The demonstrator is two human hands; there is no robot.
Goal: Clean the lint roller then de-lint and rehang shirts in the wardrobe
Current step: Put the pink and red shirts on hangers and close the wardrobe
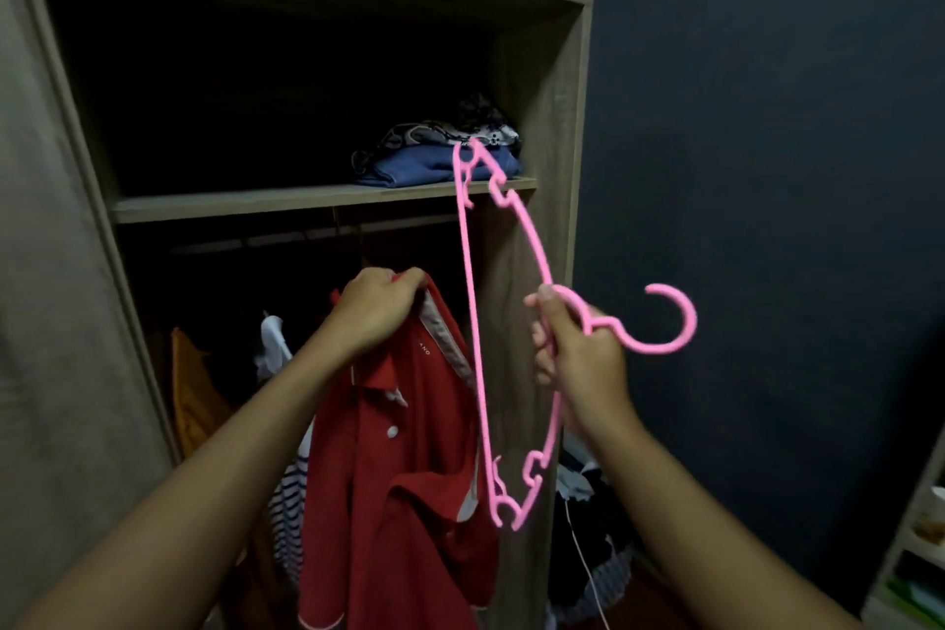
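Red polo shirt (409, 466) hanging from left hand (373, 310), in front of open wardrobe (557, 82), low centre of view. Gripped at collar, fingers curled tight over bunched fabric, knuckles up, back of hand toward camera. Left forearm rising from lower left, extended forward, wrist roughly straight. Shirt body drooping loose below fist, white buttons and grey inner collar lining showing, hem out of view at bottom edge.

Pink plastic hanger (511, 322) held in right hand (578, 353), just right of shirt, apart from it. Turned on end: one shoulder tip up by shelf (286, 200), other tip down near shirt's lower right, hook pointing right against dark wall (767, 169). Fingers clenched around neck below hook, thumb pressed along upper arm of hanger. Right forearm coming up from lower right, wrist slightly bent inward.

Folded clothes (440, 159) stacked on shelf, blue piece under patterned one, behind hanger's top tip. Under shelf, orange garment (194, 394) and white item (273, 338) hanging left of shirt; striped garment (286, 512) partly hidden behind left forearm. Heap of dark clothes (588, 527) low, right of wardrobe side. Lint roller not visible.
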